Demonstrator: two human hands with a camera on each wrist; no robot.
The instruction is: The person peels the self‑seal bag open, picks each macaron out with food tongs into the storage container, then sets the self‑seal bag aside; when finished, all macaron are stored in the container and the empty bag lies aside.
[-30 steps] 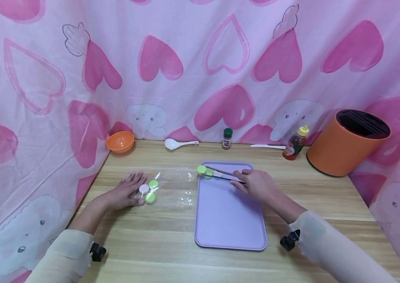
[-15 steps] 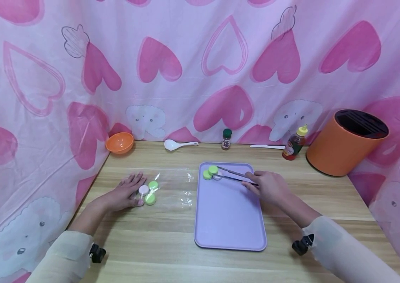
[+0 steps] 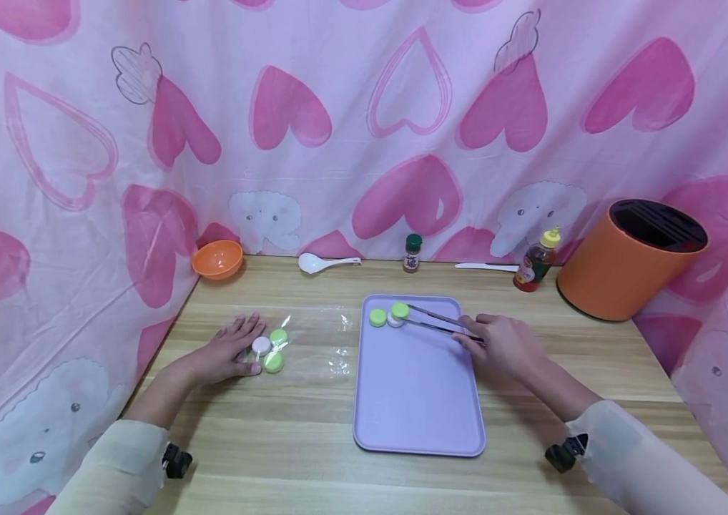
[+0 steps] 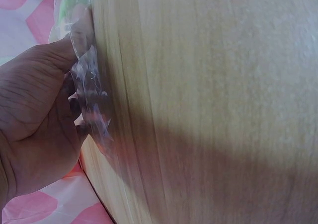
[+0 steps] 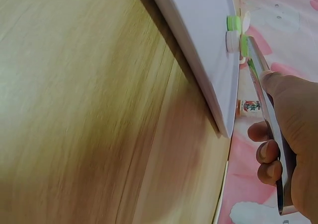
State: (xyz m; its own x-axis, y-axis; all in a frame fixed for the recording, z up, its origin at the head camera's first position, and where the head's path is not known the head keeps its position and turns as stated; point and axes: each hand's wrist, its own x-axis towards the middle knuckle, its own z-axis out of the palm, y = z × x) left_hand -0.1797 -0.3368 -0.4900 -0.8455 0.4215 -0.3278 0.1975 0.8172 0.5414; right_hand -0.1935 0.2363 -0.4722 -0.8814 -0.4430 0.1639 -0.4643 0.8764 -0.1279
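In the head view, my right hand [image 3: 505,346] grips metal tongs [image 3: 436,315]. A green macaron [image 3: 399,310] is between their tips, above a pale lilac macaron [image 3: 394,322] on the lilac tray [image 3: 418,400]. Left of that pair, another green macaron [image 3: 377,317] lies on the tray. My left hand [image 3: 227,350] rests with fingers extended on the edge of a clear plastic bag [image 3: 319,354]. Beside the thumb are one lilac macaron [image 3: 262,346] and two green ones. Crumpled plastic [image 4: 94,95] touches the thumb and fingers in the left wrist view.
Along the back stand an orange bowl [image 3: 218,260], a white spoon [image 3: 325,264], a spice jar [image 3: 412,253], a white knife [image 3: 486,267], a yellow-capped bottle [image 3: 536,262] and an orange knife block [image 3: 628,265]. A pink heart-patterned curtain [image 3: 312,172] encloses the table.
My right hand and the tongs have moved right, carrying the green macaron from the tray's far left corner to above the lilac macaron. My left hand stays in place.
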